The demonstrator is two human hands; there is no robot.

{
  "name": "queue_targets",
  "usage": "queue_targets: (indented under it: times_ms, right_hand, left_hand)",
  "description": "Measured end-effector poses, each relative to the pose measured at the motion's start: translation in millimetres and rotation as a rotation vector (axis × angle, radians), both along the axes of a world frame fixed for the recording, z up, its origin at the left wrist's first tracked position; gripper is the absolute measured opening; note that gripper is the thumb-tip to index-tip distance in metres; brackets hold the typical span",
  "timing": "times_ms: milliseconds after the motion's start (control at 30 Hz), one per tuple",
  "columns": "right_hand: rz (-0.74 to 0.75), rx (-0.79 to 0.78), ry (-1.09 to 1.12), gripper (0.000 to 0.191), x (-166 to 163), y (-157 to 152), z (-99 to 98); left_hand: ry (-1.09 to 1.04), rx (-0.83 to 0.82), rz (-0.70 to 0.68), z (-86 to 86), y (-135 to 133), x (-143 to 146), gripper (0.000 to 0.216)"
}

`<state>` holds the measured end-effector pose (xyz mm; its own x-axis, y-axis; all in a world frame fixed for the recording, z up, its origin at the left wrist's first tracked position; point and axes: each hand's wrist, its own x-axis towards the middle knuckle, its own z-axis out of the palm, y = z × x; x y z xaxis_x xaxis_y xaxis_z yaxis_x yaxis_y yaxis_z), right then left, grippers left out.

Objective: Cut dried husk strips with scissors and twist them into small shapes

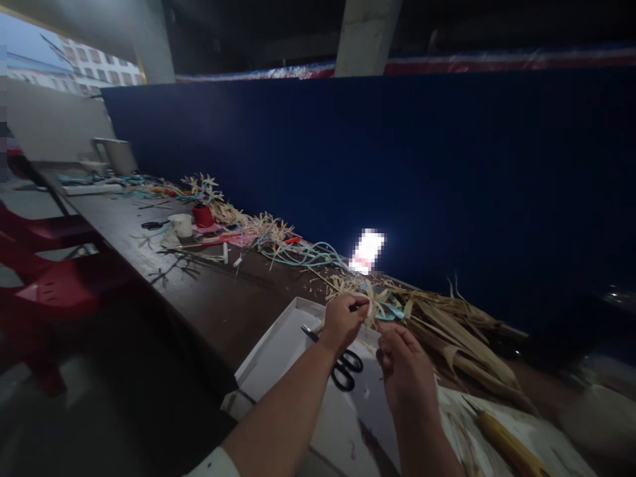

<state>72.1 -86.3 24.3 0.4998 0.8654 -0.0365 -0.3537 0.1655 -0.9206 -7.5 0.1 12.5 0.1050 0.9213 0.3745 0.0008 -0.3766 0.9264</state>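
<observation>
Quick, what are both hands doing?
Left hand: closed, pinching the dried leaf strips.
Right hand: closed, holding the same strips.

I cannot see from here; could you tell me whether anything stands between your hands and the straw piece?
Nothing visible does: the left hand and right hand both pinch the straw piece; the scissors lie below on the white tray.
</observation>
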Motion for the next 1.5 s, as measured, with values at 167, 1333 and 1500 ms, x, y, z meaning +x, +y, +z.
queue_targets:
  times_ms: [167,1333,1500]
  right_hand:
    - [-0.005,0.027,-0.002,0.021,0.2,0.2,0.6]
    - [0.032,0.046,0.042,0.029,-3.1,-0.4,3.3]
    - [0.023,0.057,0.034,0.029,-2.7,-1.0,3.8]
  left_hand:
    - [0.008,0.021,0.015,-1.9,0.5,0.4,0.014]
    - [0.072,0.074,0.024,1.2,-3.5,0.0,0.014]
    - [0.079,0.069,0.027,0.0,-2.8,0.9,0.013]
